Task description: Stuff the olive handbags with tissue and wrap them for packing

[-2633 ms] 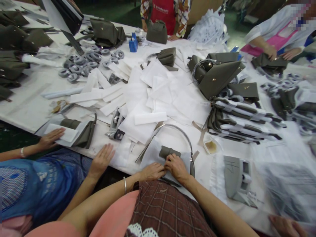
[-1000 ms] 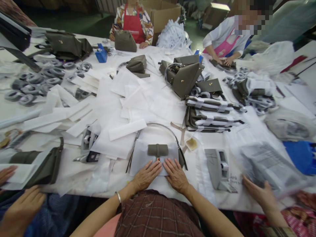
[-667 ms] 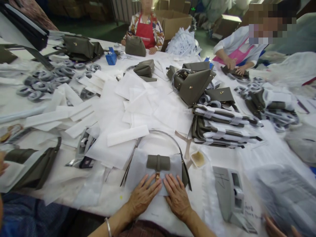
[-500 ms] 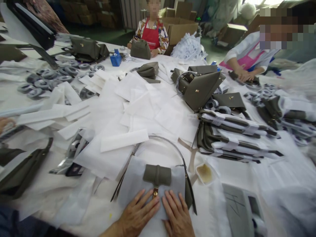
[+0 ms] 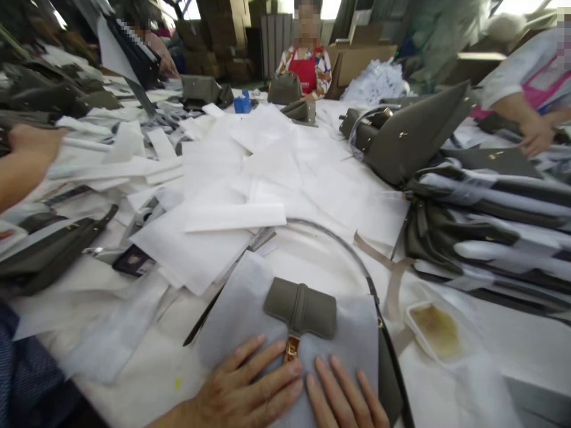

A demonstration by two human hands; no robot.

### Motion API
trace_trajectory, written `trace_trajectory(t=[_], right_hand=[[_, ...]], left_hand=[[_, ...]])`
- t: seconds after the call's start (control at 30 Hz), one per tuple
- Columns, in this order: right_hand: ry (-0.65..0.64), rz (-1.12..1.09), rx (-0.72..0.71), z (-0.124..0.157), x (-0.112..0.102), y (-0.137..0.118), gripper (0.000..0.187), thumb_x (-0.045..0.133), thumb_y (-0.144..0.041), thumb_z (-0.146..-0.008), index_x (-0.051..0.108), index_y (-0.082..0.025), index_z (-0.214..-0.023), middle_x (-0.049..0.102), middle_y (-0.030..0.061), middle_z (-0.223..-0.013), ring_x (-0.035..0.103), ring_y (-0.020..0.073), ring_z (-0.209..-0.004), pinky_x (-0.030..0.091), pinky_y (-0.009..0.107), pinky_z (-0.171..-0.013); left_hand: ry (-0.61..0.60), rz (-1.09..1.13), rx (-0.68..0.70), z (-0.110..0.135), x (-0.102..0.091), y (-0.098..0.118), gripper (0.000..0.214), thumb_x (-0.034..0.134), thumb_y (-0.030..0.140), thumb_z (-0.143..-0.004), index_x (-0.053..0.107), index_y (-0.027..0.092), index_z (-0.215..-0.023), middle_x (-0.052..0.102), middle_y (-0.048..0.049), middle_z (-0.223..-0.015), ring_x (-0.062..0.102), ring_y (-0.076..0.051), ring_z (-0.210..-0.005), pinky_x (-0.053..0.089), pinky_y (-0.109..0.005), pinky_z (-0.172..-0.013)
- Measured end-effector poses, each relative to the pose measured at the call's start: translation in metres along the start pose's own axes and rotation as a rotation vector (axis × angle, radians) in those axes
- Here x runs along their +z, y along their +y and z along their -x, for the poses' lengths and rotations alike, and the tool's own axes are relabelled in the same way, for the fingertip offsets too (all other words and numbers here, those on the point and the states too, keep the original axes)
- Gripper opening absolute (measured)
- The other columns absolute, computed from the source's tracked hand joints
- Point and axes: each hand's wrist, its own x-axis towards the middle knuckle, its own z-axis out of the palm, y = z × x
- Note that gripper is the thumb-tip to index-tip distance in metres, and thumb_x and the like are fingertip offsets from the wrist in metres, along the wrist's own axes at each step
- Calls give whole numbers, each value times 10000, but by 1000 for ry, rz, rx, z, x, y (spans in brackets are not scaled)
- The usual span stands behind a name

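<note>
My left hand (image 5: 250, 389) and my right hand (image 5: 345, 397) lie flat, fingers spread, on a white sheet (image 5: 241, 315) that wraps an olive-grey handbag (image 5: 388, 380) at the table's near edge. The bag's flap tab (image 5: 301, 307) with a gold clasp (image 5: 291, 349) pokes out just beyond my fingertips. A curved strap (image 5: 348, 252) arcs away behind the bag. Neither hand holds anything.
White paper sheets (image 5: 267, 160) cover the middle of the table. A stack of wrapped bags (image 5: 491, 220) and an upright bag (image 5: 414, 134) stand right. A small tray (image 5: 435, 330) sits beside my bag. Another person's hand (image 5: 31, 142) reaches in left; a flat bag (image 5: 49, 252) lies below it.
The view has dropped lower and closer to the table. My hands went from pinching the flap to lying flat on the wrapped bag. A neighbour's hand now reaches in at left.
</note>
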Motion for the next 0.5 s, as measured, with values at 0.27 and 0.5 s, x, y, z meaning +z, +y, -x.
trace_trajectory(t=[0.27,0.5], right_hand=[[-68,0,7,-44,-41,-2,594,524,-299,-859,443,-222,-1442,540,22,-1425,435,250,-1352,187,451,-1188],[-127,3,64,-46,-35,-14,539,561,-275,-836,505,-218,-1369,591,71,-1372,558,266,-1216,316,457,-1079]], left_hand=[[30,-19,-88,9,6,22,494,431,196,-971,399,234,-1462,441,-12,-1506,320,-187,-1437,307,-391,-1181],[73,25,-131,4,17,23,390,394,228,-1011,476,244,-1392,562,-53,-1398,505,-165,-1299,402,-372,-1074]])
